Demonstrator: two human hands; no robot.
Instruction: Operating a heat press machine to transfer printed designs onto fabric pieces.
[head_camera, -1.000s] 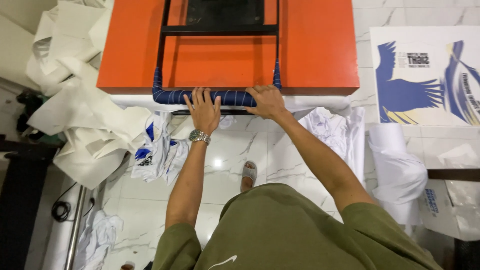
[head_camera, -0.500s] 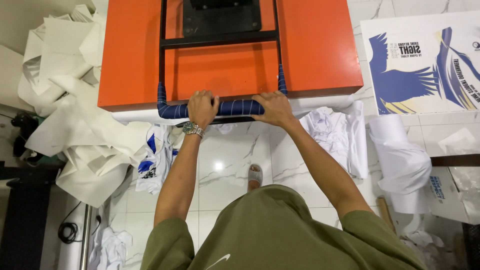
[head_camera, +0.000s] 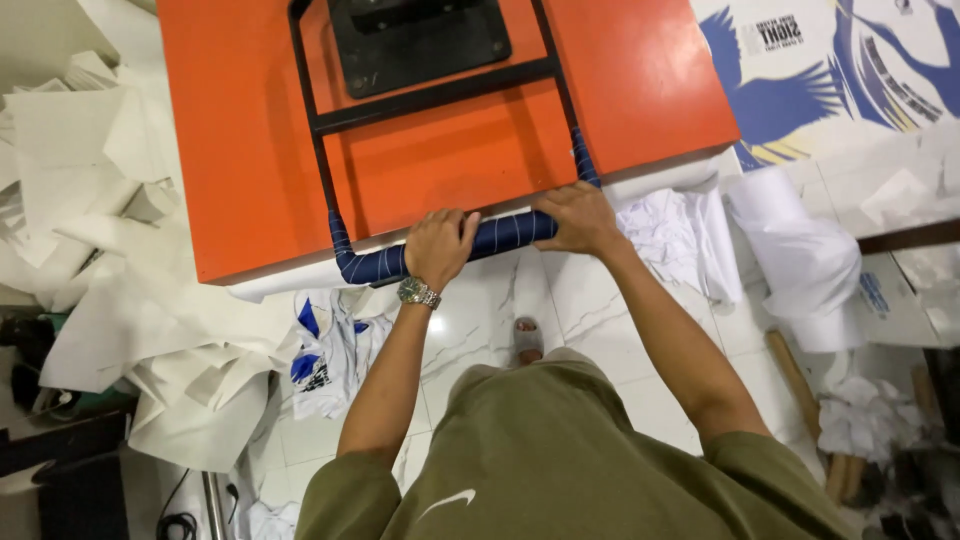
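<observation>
Hands first: my left hand (head_camera: 437, 247) is wrapped shut around the blue-taped handle bar (head_camera: 500, 237), fingers curled over the top with a metal wristwatch (head_camera: 418, 293) just below it. My right hand (head_camera: 578, 217) is closed on the same bar further along, close to the corner where the bar bends up into the black frame (head_camera: 440, 95). Both palms are fully on the bar, no gap showing.

That bar sits at the near edge of the orange press plate (head_camera: 240, 150), directly in front of my body. Its long axis runs left to right across my view, tilted slightly so the right end lies higher in the picture. The frame's two side arms point away from me toward the dark block (head_camera: 420, 35) at the plate's middle.

I judge the plate and frame to be heavy and rigid metal, moving as one stiff piece. The tape wrapping looks grippy rather than slick, so the straight run between the two bends is the sensible place to hold, hands spread apart for balance.

White paper sheets (head_camera: 110, 250) lie heaped on my left, and crumpled white cloth (head_camera: 675, 225) rests on the marble floor (head_camera: 480, 310) beneath the plate's edge.
</observation>
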